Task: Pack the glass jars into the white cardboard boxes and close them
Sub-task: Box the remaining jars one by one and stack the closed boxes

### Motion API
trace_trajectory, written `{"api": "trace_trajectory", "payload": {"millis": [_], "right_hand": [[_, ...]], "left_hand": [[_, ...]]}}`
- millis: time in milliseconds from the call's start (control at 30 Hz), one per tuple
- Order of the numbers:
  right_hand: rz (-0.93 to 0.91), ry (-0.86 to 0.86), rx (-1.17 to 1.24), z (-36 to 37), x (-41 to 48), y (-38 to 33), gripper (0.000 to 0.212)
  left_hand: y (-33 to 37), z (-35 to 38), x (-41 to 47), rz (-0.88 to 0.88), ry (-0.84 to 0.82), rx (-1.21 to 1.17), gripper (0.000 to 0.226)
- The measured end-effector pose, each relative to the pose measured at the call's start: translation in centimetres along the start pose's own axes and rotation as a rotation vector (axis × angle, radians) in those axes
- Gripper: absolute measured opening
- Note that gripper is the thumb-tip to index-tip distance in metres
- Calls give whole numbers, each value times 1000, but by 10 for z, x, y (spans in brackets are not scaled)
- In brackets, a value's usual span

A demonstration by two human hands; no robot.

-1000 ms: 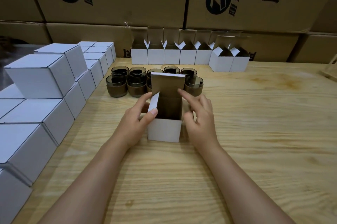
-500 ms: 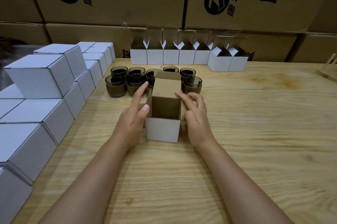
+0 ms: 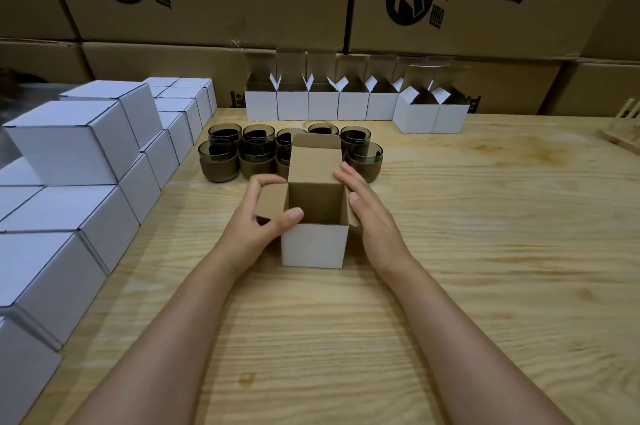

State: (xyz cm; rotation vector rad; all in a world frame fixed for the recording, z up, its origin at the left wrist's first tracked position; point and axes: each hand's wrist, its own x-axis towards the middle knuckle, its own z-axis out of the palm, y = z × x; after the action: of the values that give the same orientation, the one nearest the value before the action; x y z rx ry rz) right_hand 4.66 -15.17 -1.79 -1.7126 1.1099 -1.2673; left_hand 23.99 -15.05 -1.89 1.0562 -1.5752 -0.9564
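- The small white cardboard box [image 3: 313, 246] stands upright on the pale wooden table [image 3: 485, 268], just in front of the cluster of smoky glass jars with brown bases [image 3: 221, 165]. No jar is seen inside it, though its floor is hidden.
- Half a second ago the brown-lined lid flap [image 3: 313, 165] was tipped forward over the opening. It is now stood upright again at the rear edge, and the mouth is left open.
- The left side flap [image 3: 272, 203], upright a second ago, is now folded outward.
- This flap is pinched by the left hand [image 3: 252, 227], with the thumb on the near edge and the fingers curled over the far edge.
- The right hand [image 3: 370, 216] is laid against the right side flap [image 3: 356, 228], which is pushed outward. Its fingers are straight and together, and nothing is gripped.
- Judgement: the box is being spread open to receive a jar, not closed. The packing step for this box is taken as not yet done, and a jar is still to be fetched from the cluster behind.
- The stacked closed white boxes [image 3: 72, 144] at left and the row of open white boxes [image 3: 353, 107] at the rear are noted as unchanged.
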Motion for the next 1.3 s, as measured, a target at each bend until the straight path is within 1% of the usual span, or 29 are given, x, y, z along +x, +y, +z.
{"api": "trace_trajectory", "payload": {"millis": [100, 200, 233, 267, 333, 367, 400, 433, 500, 567, 600, 667, 733, 867, 1033, 1200, 1267, 1300], "right_hand": [[15, -72, -11, -5, 1, 2, 38], [21, -139, 45, -13, 5, -2, 37], [25, -129, 93, -15, 6, -4, 35], [27, -78, 141, -19, 9, -5, 35], [44, 148, 151, -26, 19, -4, 37], [68, 271, 85, -30, 27, -2, 34], [101, 347, -20, -34, 36, 1, 32], [149, 357, -147, -37, 45, 4, 34], [269, 257, -384, -40, 62, 14, 40], [359, 168, -529, -37, 73, 19, 43], [367, 156, -573, -35, 75, 22, 42], [337, 191, -617, -32, 78, 23, 38], [283, 263, -609, -32, 76, 21, 33], [155, 357, -607, -35, 63, 17, 15], [137, 368, -611, -34, 52, 8, 19], [238, 279, -564, -40, 48, -9, 25], [242, 298, -557, -45, 48, -24, 23], [216, 331, -551, -49, 48, -33, 23]], "left_hand": [[3, 1, 1, 57, -19, -21, 75], [4, 1, 2, 25, -15, -38, 69], [4, 1, 2, 14, -12, -37, 67], [3, 0, 2, 8, -7, -29, 66], [2, 0, 2, -1, 4, 3, 65], [1, 0, 2, -8, 8, 13, 65], [1, 0, 2, -17, 10, 16, 65], [1, 0, 2, -24, 12, 15, 65], [2, 1, 3, -29, 17, 22, 63], [1, 1, 3, -31, 26, 29, 62], [1, 1, 3, -32, 31, 35, 62], [0, 1, 3, -33, 38, 50, 62], [-1, 1, 4, -30, 38, 53, 61], [0, 1, 4, -26, 36, 77, 61], [0, 1, 3, -25, 47, 96, 62], [-1, 0, 3, -25, 51, 96, 61], [-1, 0, 4, -21, 49, 97, 61], [-1, 0, 4, -19, 47, 97, 61]]}}
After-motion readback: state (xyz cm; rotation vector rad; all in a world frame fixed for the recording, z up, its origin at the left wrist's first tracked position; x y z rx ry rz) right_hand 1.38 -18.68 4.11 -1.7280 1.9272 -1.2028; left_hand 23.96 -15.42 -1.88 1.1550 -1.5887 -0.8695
